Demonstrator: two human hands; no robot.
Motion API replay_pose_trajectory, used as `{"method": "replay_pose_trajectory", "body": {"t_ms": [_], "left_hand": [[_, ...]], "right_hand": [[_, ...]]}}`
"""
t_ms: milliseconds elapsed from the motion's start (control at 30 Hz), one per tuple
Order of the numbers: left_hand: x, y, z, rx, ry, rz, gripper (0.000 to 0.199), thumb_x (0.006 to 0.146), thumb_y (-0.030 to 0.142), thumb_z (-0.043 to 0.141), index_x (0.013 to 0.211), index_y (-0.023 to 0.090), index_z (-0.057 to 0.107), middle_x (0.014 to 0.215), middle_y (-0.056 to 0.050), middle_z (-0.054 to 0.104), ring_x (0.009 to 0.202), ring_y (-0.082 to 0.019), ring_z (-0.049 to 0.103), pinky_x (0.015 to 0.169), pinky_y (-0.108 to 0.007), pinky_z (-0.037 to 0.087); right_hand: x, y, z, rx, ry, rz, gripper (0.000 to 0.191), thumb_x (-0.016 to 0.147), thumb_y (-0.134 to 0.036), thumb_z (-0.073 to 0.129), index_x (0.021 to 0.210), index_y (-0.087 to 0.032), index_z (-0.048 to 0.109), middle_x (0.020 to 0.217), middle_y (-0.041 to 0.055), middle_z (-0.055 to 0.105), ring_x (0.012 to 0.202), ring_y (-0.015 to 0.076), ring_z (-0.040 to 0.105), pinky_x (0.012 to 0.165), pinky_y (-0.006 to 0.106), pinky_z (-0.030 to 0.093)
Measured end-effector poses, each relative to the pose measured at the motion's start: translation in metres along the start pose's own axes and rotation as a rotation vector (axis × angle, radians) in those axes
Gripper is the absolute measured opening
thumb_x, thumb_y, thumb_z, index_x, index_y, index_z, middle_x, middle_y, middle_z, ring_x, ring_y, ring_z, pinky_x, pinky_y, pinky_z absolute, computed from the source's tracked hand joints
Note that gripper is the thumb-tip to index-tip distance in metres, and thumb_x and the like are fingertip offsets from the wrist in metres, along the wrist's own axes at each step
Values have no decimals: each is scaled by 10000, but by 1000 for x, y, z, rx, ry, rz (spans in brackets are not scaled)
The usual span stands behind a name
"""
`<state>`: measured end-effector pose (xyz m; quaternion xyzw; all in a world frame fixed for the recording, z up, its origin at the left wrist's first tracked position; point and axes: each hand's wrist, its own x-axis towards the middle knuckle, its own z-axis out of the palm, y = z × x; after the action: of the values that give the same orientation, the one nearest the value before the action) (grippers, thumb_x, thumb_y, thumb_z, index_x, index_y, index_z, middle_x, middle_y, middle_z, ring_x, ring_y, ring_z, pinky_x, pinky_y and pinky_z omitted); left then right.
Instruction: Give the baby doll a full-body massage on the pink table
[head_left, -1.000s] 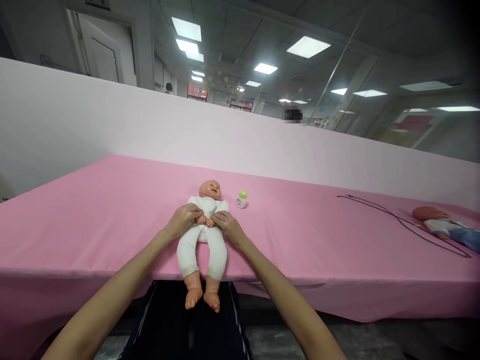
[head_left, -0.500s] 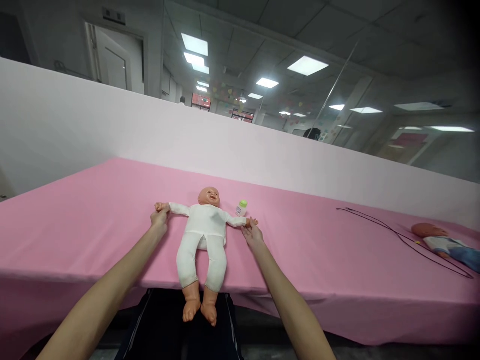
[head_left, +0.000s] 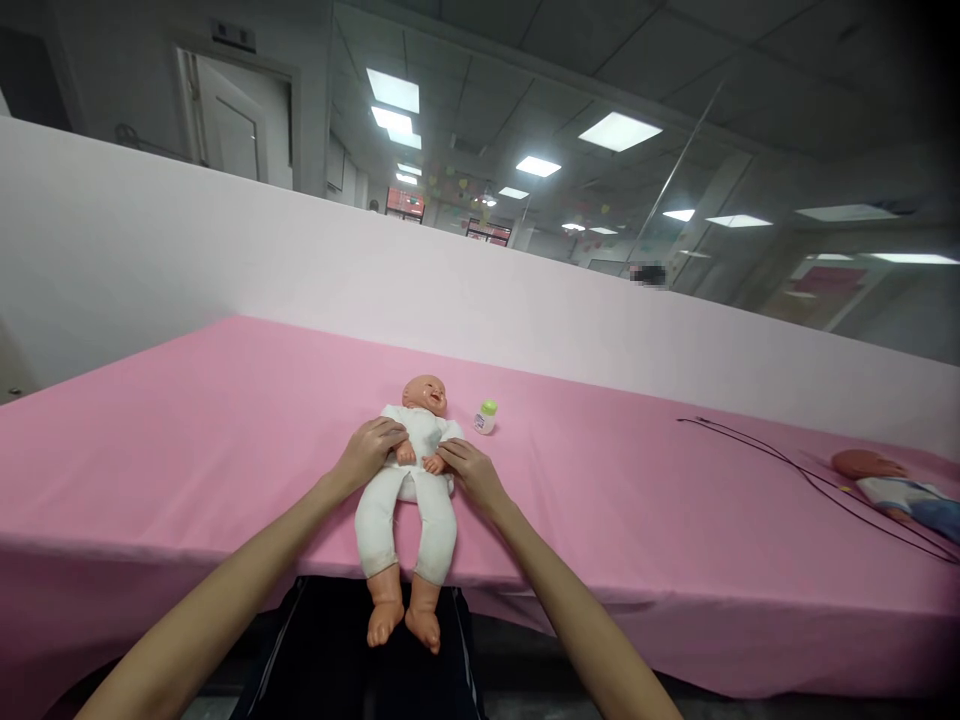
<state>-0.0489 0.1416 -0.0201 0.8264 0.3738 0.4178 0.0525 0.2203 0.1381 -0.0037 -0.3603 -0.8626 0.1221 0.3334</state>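
Note:
A baby doll [head_left: 409,490] in a white top and trousers lies on its back on a pink-covered table [head_left: 600,500], its feet hanging over the front edge. Both its arms are folded in over its belly. My left hand [head_left: 369,450] is closed around the doll's forearm on the left of the view. On the other side, my right hand [head_left: 471,468] grips the other forearm near the wrist. Just beyond my right hand, a small clear bottle with a green cap [head_left: 486,417] stands beside the doll's head.
A second doll [head_left: 892,490] in a white top and blue trousers lies at the far right. Near it a thin dark cord [head_left: 780,455] loops over the cloth. Behind the table runs a low white wall [head_left: 525,310] with glass above it.
Both my hands have moved inward, bringing the doll's arms from stretched out sideways to folded over its belly. The bottle has stayed in place.

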Motion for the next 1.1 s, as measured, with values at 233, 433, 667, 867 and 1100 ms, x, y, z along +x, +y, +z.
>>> {"method": "replay_pose_trajectory", "body": {"t_ms": [233, 433, 667, 867, 1100], "left_hand": [[3, -27, 5, -422, 507, -536, 261, 867, 357, 655, 1079, 217, 711, 1158, -81, 734, 1076, -250, 668, 928, -365, 531], [-2, -61, 8, -504, 711, -823, 315, 860, 429, 628, 1030, 164, 611, 967, -131, 722, 816, -237, 709, 647, -324, 557], [-7, -33, 8, -246, 480, -314, 253, 923, 357, 656, 1135, 228, 706, 1159, -65, 746, 1063, -240, 684, 930, -377, 544], [-9, -26, 5, 179, 117, 180, 257, 981, 182, 559, 1162, 241, 733, 1233, -76, 742, 1143, -272, 667, 960, -436, 511], [-11, -39, 10, -213, 563, -426, 267, 915, 341, 653, 1135, 200, 707, 1112, -85, 754, 958, -245, 700, 817, -351, 548]], "right_hand": [[4, 32, -8, 543, 506, 456, 327, 793, -392, 745, 1077, -230, 742, 1142, 80, 754, 1075, 295, 685, 907, 448, 578], [-4, 67, -9, 681, 706, 667, 320, 798, -521, 692, 926, -228, 700, 877, 116, 749, 862, 301, 732, 685, 433, 634], [-1, 36, -5, 502, 472, 341, 428, 814, -367, 774, 1211, -221, 710, 1274, 100, 718, 1179, 293, 658, 1027, 460, 535], [-2, 15, 8, 5, 39, -128, 263, 966, -210, 571, 1137, -256, 766, 1194, 103, 748, 1141, 293, 664, 1024, 512, 493], [-4, 41, 5, 662, 573, 470, 382, 853, -379, 746, 1204, -230, 716, 1220, 77, 739, 1093, 263, 694, 953, 418, 575]]}}
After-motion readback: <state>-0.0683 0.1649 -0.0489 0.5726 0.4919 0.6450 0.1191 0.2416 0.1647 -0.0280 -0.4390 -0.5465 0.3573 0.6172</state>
